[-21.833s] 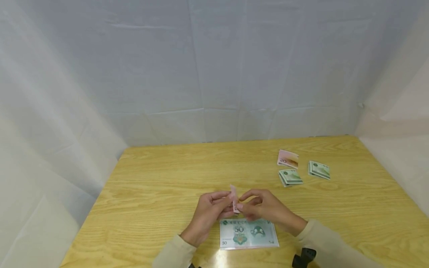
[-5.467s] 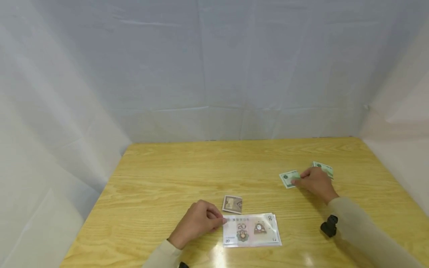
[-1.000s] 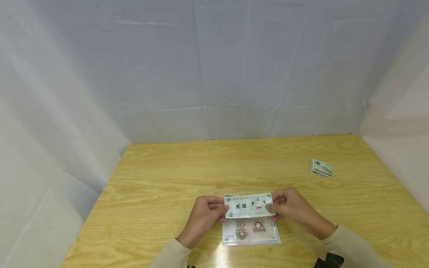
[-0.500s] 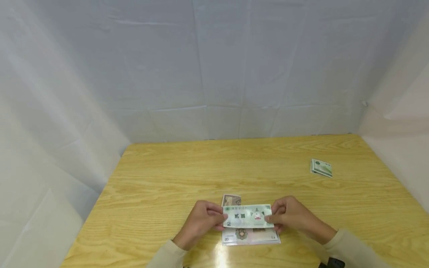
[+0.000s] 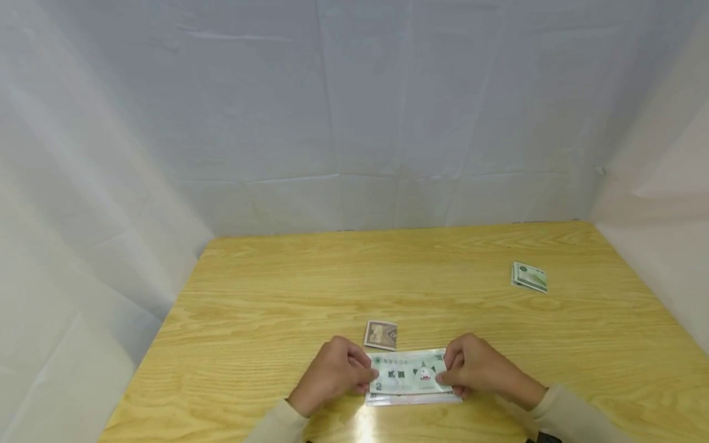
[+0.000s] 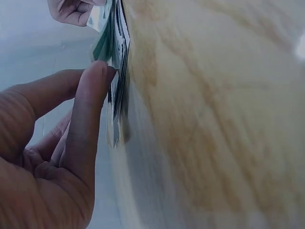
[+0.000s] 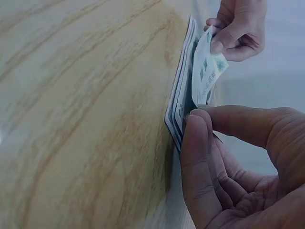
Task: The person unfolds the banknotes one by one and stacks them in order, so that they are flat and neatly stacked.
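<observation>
A green play banknote point(image 5: 407, 374) marked 2 is stretched flat between both hands in the head view. My left hand point(image 5: 335, 374) pinches its left end, and my right hand point(image 5: 477, 370) pinches the right end. Directly beneath lies a stack of banknotes point(image 5: 415, 400), mostly covered, with its front edge showing. From the right wrist, the green note point(image 7: 204, 71) looks slightly raised off the stack point(image 7: 176, 107). The left wrist view shows thumb and forefinger closing on the note's end beside the layered stack point(image 6: 122, 45).
A folded brown banknote point(image 5: 381, 335) lies just behind the stack. Farther back on the right rests a bundle of folded green banknotes point(image 5: 530, 277). The wooden table point(image 5: 277, 289) meets pale sheets point(image 5: 388, 123) at the back and sides.
Over the last second, both hands brought the 2 note toward me, down over the stack's 20 note. Earlier, one green bundle and a pink 20 note left the right side; a folded brown note appeared.
</observation>
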Available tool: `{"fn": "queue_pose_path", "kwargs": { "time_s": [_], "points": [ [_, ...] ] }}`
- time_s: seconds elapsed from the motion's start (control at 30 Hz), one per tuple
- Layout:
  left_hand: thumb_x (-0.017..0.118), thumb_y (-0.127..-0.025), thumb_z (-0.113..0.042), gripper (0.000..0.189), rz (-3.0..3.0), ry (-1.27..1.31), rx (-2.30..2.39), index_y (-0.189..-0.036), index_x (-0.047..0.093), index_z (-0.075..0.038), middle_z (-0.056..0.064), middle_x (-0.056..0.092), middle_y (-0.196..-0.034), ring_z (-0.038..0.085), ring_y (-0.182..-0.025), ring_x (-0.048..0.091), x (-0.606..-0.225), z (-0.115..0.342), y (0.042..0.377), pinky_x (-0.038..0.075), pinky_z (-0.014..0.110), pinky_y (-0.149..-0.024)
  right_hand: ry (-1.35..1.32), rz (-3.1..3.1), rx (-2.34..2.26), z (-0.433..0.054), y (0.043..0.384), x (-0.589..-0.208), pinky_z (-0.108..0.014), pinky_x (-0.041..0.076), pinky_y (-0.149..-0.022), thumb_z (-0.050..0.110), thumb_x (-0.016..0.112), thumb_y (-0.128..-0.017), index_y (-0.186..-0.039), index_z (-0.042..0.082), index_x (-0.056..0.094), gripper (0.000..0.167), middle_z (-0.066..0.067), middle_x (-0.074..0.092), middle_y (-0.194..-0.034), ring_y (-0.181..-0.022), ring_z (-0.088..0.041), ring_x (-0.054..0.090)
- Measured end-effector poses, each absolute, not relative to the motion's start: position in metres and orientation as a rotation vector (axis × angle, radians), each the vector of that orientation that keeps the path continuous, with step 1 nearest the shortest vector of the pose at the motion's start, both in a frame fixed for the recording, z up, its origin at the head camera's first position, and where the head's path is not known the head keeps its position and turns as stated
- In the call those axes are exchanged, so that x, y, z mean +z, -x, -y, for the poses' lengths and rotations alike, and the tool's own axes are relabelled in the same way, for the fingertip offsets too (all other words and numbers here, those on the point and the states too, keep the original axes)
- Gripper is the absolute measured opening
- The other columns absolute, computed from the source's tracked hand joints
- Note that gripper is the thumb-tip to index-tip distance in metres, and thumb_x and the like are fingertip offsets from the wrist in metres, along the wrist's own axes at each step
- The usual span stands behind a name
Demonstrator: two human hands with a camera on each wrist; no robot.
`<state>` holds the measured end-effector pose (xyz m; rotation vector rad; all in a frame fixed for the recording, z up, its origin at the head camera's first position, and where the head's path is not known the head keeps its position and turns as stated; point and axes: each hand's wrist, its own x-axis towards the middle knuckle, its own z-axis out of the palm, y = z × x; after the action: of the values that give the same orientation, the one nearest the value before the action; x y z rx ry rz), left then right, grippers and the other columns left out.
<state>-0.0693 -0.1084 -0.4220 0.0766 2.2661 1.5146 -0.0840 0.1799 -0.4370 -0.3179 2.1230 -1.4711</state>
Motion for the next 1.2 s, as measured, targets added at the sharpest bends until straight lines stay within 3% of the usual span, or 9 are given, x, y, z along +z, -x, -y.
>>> {"fn": "queue_pose_path", "kwargs": {
  "time_s": [0.3, 0.63, 0.93, 1.2],
  "points": [
    [0.084, -0.08, -0.006, 0.015, -2.399, -0.173, 1.384, -0.075, 0.07, -0.005, 0.003, 0.069, -0.065, 0.016, -0.056, 0.068, -0.425, 0.108, 0.07, 0.061, 0.027, -0.052, 0.373, -2.243, -1.375, -0.178, 0.084, -0.438, -0.027, 0.055, -0.043, 0.008, 0.083, -0.082, -0.078, 0.002, 0.062, 0.022, -0.005, 0.064, -0.057, -0.047, -0.013, 0.059],
    [0.086, -0.078, -0.007, 0.022, -2.528, -0.248, 1.229, -0.066, 0.067, -0.01, -0.003, 0.064, -0.054, 0.012, -0.047, 0.063, -0.422, 0.106, 0.071, 0.056, 0.024, -0.043, 0.415, -2.477, -1.195, -0.179, 0.082, -0.436, -0.021, 0.041, -0.04, 0.018, 0.09, -0.076, -0.077, 0.007, 0.061, 0.032, 0.002, 0.058, -0.053, -0.045, -0.011, 0.054],
    [0.086, -0.079, -0.008, 0.025, -2.524, -0.264, 1.22, -0.064, 0.066, -0.011, -0.004, 0.064, -0.053, 0.011, -0.045, 0.062, -0.422, 0.107, 0.072, 0.055, 0.024, -0.042, 0.357, -2.508, -1.152, -0.178, 0.081, -0.434, -0.021, 0.042, -0.041, 0.02, 0.091, -0.076, -0.08, 0.006, 0.058, 0.035, 0.001, 0.058, -0.059, -0.048, -0.012, 0.054],
    [0.081, -0.087, -0.018, 0.018, -2.488, -0.253, 1.267, -0.073, 0.072, -0.012, -0.001, 0.068, -0.063, 0.016, -0.054, 0.066, -0.42, 0.115, 0.076, 0.059, 0.027, -0.048, 0.43, -2.521, -1.248, -0.202, 0.098, -0.426, -0.023, 0.049, -0.046, 0.02, 0.082, -0.087, -0.088, 0.005, 0.063, 0.025, 0.0, 0.059, -0.07, -0.054, -0.013, 0.056]
  ]
}}
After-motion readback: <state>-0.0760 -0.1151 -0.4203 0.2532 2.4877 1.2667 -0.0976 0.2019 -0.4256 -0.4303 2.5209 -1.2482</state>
